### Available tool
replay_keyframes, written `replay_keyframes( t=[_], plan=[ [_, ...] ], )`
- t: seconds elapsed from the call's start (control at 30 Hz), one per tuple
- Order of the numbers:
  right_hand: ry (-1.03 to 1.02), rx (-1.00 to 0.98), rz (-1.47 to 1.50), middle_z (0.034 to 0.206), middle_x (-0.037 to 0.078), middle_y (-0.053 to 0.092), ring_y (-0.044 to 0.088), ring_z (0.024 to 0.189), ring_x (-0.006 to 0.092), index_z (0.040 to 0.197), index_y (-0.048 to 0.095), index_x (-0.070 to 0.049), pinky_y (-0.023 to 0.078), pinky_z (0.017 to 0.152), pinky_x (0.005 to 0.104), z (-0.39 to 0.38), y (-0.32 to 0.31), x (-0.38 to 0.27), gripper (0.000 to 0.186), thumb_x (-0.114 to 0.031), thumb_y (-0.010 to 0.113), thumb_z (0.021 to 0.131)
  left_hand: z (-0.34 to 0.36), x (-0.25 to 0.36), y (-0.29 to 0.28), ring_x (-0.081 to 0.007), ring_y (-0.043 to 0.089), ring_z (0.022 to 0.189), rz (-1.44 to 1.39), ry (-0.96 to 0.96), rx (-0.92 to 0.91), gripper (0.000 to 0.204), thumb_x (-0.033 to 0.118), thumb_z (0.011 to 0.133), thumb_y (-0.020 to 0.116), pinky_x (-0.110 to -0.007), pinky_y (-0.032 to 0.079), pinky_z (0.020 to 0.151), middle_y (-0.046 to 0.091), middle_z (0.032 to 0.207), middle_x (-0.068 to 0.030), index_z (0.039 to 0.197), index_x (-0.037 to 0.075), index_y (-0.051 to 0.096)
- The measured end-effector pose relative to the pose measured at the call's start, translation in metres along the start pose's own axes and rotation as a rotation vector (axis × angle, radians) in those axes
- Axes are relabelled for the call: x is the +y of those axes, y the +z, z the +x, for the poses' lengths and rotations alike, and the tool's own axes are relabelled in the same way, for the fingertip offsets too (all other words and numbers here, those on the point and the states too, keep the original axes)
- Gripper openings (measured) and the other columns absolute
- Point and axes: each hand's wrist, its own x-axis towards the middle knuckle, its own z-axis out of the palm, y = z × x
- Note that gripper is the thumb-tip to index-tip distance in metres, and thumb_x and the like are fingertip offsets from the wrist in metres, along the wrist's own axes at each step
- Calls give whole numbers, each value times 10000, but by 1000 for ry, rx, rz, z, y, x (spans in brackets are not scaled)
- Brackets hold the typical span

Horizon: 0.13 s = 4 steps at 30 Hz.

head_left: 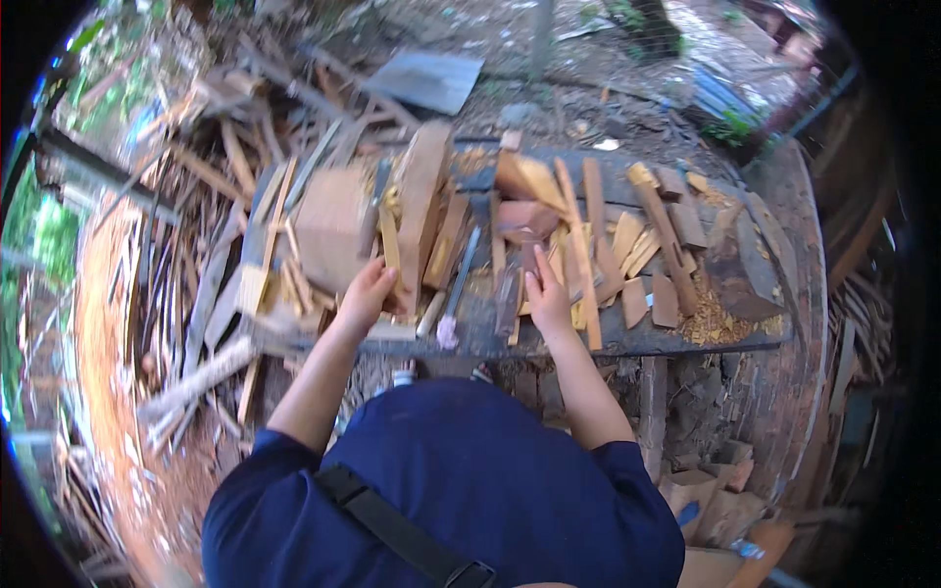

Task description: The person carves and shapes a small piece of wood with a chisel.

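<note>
My left hand (371,294) is closed around the lower end of a slim yellow wooden stick (389,235) that has a knobbly carved-looking top. Just beside it on the left is a wide pale wood block (333,223). A tall, thick brown beam piece (423,201) rises to its right. Over the bench's near side, my right hand (549,302) has its fingers stretched forward and apart, nothing plainly held. Next to its thumb lies a dark reddish-brown wood piece (507,302). Beyond its fingertips sits a reddish block (527,220). Slight blur softens both hands.
The dark workbench (470,345) is crowded with offcuts, long strips (578,255) and a curved brown log piece (740,265) among shavings (720,318). A metal bar (465,267) lies mid-bench. Scrap wood (196,245) heaps at left; a metal sheet (426,80) lies behind.
</note>
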Motion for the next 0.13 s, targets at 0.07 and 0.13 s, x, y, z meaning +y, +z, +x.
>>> replay_keyframes(
  t=[0.07, 0.13],
  plan=[
    [-117, -10, 14, 1069, 190, 569, 583, 932, 297, 1305, 365, -159, 465, 776, 306, -19, 16, 44, 463, -191, 486, 859, 0, -20, -5, -154, 581, 573, -313, -193, 36, 253, 202, 922, 396, -248, 497, 527, 594, 906, -99, 1150, 95, 397],
    [3, -134, 76, 1189, 167, 515, 533, 1065, 247, 1333, 312, -129, 424, 876, 269, -45, 22, 81, 505, -186, 497, 866, 3, -70, -23, -170, 600, 620, -592, -243, 77, 291, 219, 905, 453, -251, 500, 535, 592, 962, -113, 1170, 121, 385]
  ],
)
